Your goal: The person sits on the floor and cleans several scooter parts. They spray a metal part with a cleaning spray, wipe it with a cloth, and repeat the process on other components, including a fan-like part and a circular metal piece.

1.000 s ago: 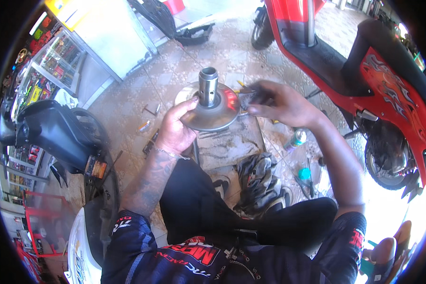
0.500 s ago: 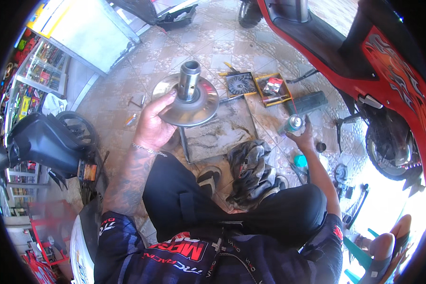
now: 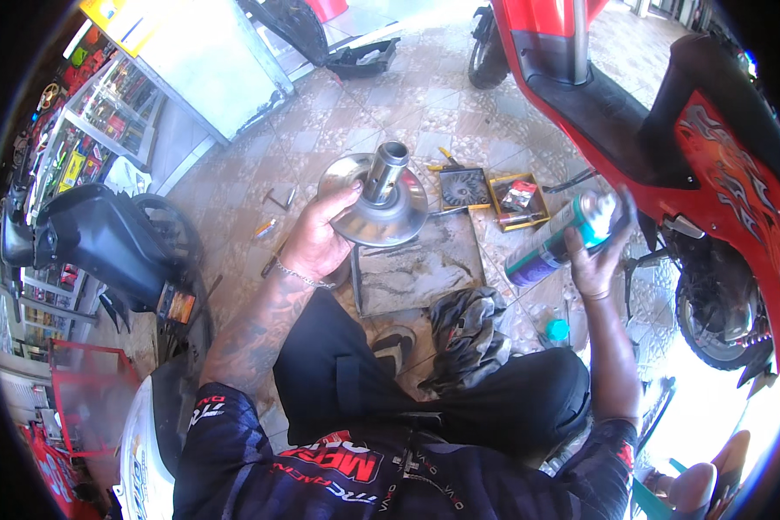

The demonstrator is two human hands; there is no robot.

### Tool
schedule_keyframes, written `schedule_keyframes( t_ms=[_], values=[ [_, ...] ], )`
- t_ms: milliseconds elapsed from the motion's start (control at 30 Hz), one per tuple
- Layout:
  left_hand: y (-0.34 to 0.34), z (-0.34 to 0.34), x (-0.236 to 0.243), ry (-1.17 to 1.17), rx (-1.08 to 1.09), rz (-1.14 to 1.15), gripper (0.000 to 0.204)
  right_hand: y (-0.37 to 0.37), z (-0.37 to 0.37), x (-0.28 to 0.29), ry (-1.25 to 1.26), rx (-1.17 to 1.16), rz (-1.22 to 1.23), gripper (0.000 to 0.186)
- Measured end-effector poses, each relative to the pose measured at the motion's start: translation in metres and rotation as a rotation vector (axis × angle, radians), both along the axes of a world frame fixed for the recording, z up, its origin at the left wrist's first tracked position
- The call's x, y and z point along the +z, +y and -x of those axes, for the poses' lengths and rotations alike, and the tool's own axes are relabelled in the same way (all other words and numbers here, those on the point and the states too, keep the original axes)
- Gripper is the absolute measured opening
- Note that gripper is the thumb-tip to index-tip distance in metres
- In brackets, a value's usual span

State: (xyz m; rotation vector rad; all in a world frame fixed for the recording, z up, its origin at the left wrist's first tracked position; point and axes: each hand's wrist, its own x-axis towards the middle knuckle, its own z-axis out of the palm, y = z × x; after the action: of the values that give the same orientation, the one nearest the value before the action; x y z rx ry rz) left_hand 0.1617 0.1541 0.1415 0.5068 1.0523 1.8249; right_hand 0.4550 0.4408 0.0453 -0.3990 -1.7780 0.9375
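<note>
My left hand [image 3: 316, 234] is closed on the rim of a round steel disc [image 3: 388, 224] with an upright hollow shaft [image 3: 386, 176] at its centre. My right hand [image 3: 596, 260], to the right of the disc, grips a tilted aerosol can [image 3: 542, 246] with a teal and purple body. Below the disc lies a grimy metal tray [image 3: 416, 286]. A dark crumpled cloth [image 3: 468, 338] lies by my legs, and a loose teal cap [image 3: 556, 329] is on the tiled floor near my right forearm.
A red scooter [image 3: 711, 173] stands at the right, a dark scooter [image 3: 104, 251] at the left. A square black case [image 3: 462, 186] and a yellow box [image 3: 517, 199] sit beyond the tray. Display cabinets [image 3: 104, 121] line the left. Another person's bare limb [image 3: 721, 459] shows lower right.
My right hand moved from beside the disc down to the aerosol can, then lifted it and tilted it toward the right. My left hand still holds the disc.
</note>
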Motion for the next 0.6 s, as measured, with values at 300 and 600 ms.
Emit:
schedule_keyframes(
  t_ms=[300,600],
  values=[
    [0.003,-0.004,0.017,0.034,-0.053,-0.027,0.055,-0.128,0.023,0.161,-0.346,0.374,-0.163,0.082],
    [-0.003,-0.016,0.018,0.109,-0.086,-0.041,0.054,-0.172,0.019,0.154,-0.374,0.436,-0.18,0.07]
  ],
)
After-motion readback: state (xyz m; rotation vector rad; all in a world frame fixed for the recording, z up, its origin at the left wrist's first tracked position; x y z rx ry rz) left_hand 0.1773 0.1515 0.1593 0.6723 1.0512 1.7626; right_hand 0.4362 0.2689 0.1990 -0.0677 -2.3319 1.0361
